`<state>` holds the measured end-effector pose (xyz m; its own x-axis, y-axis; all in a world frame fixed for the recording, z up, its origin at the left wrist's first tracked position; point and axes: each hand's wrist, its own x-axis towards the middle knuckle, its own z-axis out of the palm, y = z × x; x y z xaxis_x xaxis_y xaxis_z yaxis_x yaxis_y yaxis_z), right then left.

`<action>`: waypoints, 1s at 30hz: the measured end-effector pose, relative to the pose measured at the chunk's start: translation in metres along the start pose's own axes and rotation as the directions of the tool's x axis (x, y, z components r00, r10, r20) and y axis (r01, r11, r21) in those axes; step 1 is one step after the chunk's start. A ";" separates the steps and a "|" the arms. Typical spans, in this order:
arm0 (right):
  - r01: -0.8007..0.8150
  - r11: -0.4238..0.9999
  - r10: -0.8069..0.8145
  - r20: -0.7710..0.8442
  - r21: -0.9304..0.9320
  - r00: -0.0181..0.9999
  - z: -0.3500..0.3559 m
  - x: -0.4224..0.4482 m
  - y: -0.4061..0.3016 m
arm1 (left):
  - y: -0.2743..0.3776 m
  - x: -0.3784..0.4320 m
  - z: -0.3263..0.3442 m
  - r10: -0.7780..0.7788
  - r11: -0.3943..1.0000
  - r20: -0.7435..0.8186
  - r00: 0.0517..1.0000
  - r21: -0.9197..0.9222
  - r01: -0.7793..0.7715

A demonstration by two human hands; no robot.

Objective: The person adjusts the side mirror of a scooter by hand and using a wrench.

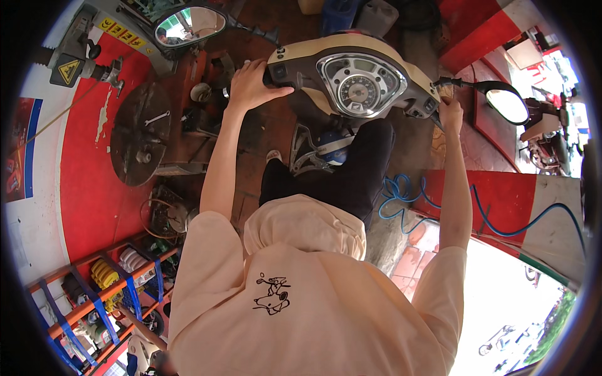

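Note:
In front of me is a scooter's cream-and-brown handlebar cover (349, 43) with a chrome-rimmed instrument cluster (360, 87) in its middle. My left hand (251, 84) is wrapped over the left handlebar end, its thumb lying along the inner side below a switch (280, 70); the hand hides the grip. At the other end my right hand (450, 115) holds the right grip, which is mostly covered, near the right-hand switches (428, 104). A blue-and-white helmet (335, 148) sits in the footwell, close to my bent leg (376, 145).
Left and right mirrors (190, 27) (507, 106) stick out from the handlebar. A tyre changer's round turntable (141, 134) with a wrench (157, 118) on it stands left. Blue hose (400, 188) coils at right. Another person's arm (143, 329) reaches toward an orange-and-blue rack (99, 303).

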<state>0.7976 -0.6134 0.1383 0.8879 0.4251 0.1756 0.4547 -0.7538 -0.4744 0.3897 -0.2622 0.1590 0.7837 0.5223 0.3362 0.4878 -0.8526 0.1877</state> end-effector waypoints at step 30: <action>-0.021 0.999 0.021 0.005 0.044 1.000 0.002 -0.009 -0.022 | 0.227 -0.027 -0.311 0.443 0.489 -0.501 0.744 -0.560 -0.669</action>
<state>0.7795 -0.5995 0.1454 0.8968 0.4120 0.1613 0.4326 -0.7399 -0.5151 0.3597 -0.4757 0.4794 0.6061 0.0022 0.7954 -0.5010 -0.7757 0.3839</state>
